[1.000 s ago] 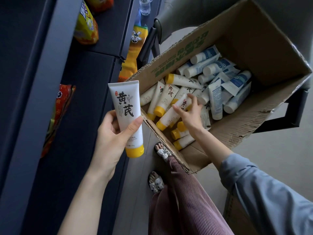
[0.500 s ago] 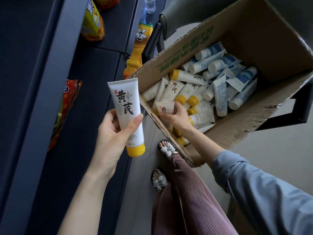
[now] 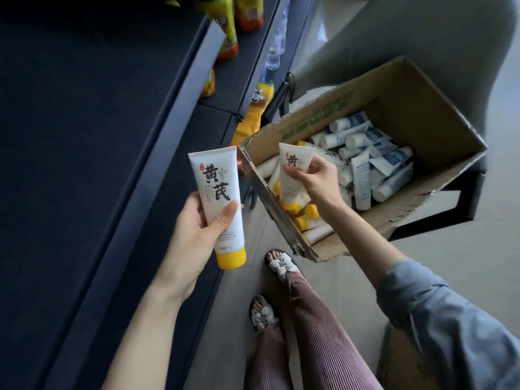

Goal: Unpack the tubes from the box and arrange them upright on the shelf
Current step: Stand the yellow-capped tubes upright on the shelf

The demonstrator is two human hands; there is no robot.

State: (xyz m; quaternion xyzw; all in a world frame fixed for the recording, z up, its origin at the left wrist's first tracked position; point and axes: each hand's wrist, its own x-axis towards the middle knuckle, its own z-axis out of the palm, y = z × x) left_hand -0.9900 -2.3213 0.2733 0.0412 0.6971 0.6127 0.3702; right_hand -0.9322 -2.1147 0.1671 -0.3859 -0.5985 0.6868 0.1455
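Note:
My left hand grips a white tube with a yellow cap, cap down, beside the dark shelf. Over the near left corner of the cardboard box, my right hand pinches a second white tube with a yellow cap, also cap down and lifted above the pile. Inside the box lie several more yellow-capped tubes at the near side and several white-and-blue tubes at the far side.
The box rests on a dark stool or chair frame. Yellow and orange snack bags and a water bottle sit on the shelf levels further back. My sandalled feet stand on the grey floor between shelf and box.
My right hand has picked a yellow-capped tube out of the pile and raised it above the box's near corner. The left hand still holds its tube in about the same place.

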